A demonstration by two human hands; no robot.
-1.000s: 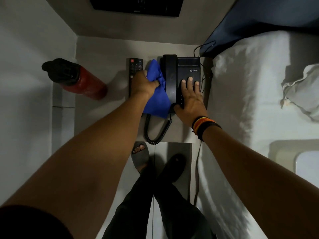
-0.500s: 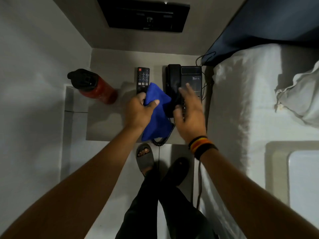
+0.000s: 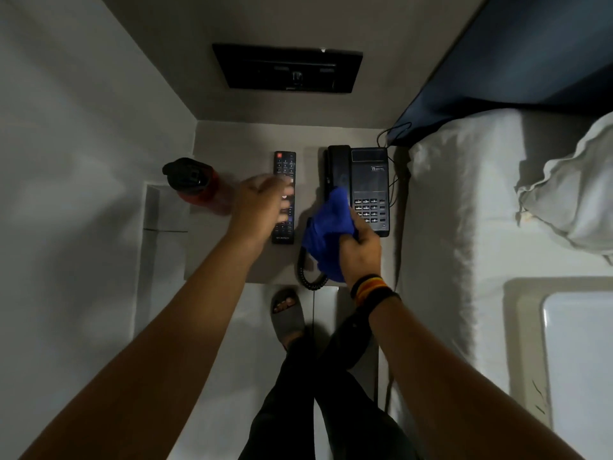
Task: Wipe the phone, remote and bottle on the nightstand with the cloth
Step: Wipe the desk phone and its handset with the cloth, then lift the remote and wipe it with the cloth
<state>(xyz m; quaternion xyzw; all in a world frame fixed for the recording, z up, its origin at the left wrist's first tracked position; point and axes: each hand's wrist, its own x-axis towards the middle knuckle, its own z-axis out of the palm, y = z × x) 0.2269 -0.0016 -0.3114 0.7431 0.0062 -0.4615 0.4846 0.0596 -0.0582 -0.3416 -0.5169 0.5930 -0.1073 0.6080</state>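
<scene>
A black desk phone [image 3: 368, 177] sits at the right of the grey nightstand [image 3: 232, 260], its coiled cord hanging over the front edge. My right hand [image 3: 361, 250] is shut on the blue cloth [image 3: 326, 234], which is bunched just left of the phone's keypad and covers the lower end of the handset. A black remote [image 3: 284, 167] lies left of the phone. My left hand [image 3: 262, 207], blurred, hovers over the remote's middle with fingers spread and nothing in it. A red bottle [image 3: 199, 187] with a black lid stands at the nightstand's left edge.
A white bed [image 3: 464, 227] with a pillow [image 3: 570, 194] borders the nightstand on the right. A dark panel [image 3: 288, 68] hangs on the wall behind. White walls close in on the left. My feet [image 3: 287, 313] stand just before the nightstand.
The cloth has passed from my left hand to my right hand. My left hand let go and moved left over the remote. My right hand came off the phone's keypad.
</scene>
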